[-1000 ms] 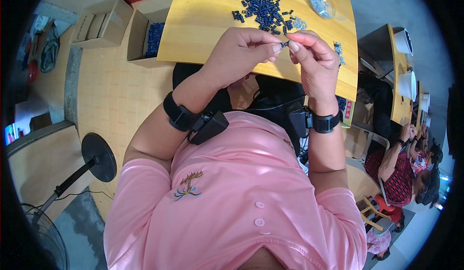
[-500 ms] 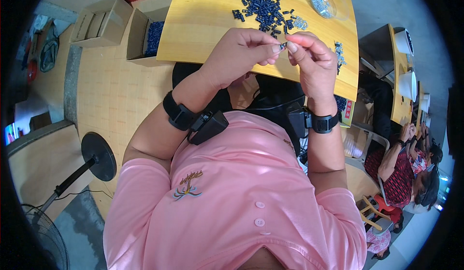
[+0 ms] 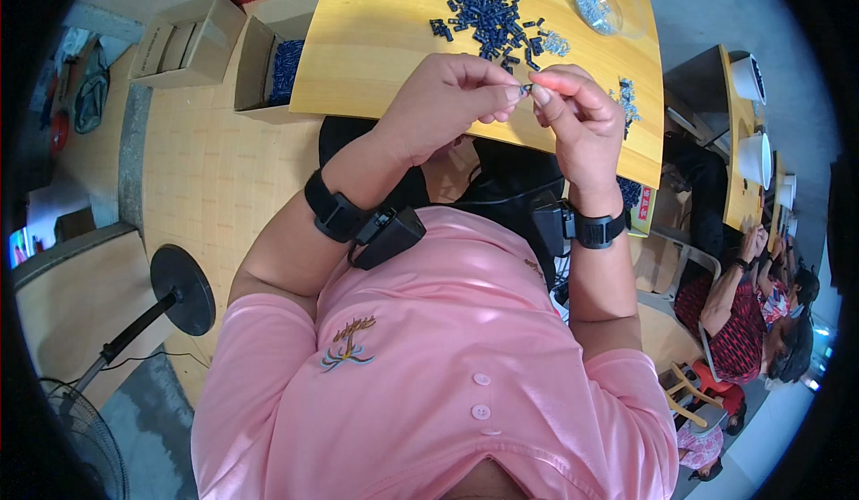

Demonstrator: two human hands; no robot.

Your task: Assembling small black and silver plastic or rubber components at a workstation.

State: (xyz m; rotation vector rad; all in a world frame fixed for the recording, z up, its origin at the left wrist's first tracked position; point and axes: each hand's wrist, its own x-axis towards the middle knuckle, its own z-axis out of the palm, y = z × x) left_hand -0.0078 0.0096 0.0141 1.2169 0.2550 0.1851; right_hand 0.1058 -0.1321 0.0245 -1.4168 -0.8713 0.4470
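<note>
Above the near part of the wooden table, my left hand (image 3: 447, 97) and my right hand (image 3: 582, 120) meet fingertip to fingertip. Between them is a tiny dark piece (image 3: 525, 89) with a shiny spot, pinched from both sides by thumbs and forefingers; most of it is hidden and its exact kind cannot be made out. Just beyond the hands lies a heap of small black cylindrical plastic parts (image 3: 488, 17). Small silvery metal parts (image 3: 556, 44) lie at its right edge, and more silvery pieces (image 3: 629, 102) are scattered beside my right hand.
A clear round dish (image 3: 617, 4) of silvery parts stands at the table's (image 3: 358, 44) far right. Left of the table, an open cardboard box (image 3: 255, 62) holds dark blue parts. A fan (image 3: 85, 428) stands lower left. Other people (image 3: 738, 312) sit at tables on the right.
Both hands have shifted very slightly toward me, still pinching the tiny piece. The piece has turned a little between the fingertips. The heap looks the same.
</note>
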